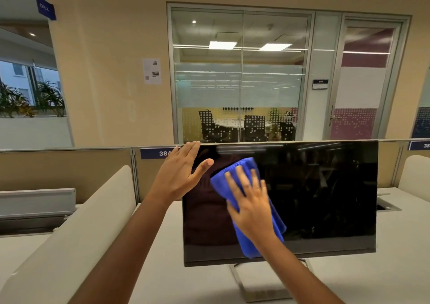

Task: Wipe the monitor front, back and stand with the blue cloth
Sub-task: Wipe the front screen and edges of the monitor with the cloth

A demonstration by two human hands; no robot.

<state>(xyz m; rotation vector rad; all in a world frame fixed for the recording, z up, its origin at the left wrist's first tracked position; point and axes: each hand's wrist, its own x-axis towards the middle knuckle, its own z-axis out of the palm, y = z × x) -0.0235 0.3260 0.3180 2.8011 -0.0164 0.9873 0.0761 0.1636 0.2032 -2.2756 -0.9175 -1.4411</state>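
Blue cloth lies under the flat, spread right hand on the monitor front; open left hand steadies its top corner; press lightly, overlap strokes

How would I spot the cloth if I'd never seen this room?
Find the big black monitor standing on the white desk. On the left half of its screen, the right hand presses the cloth flat against the glass. It is the only bright blue thing on that dark screen.
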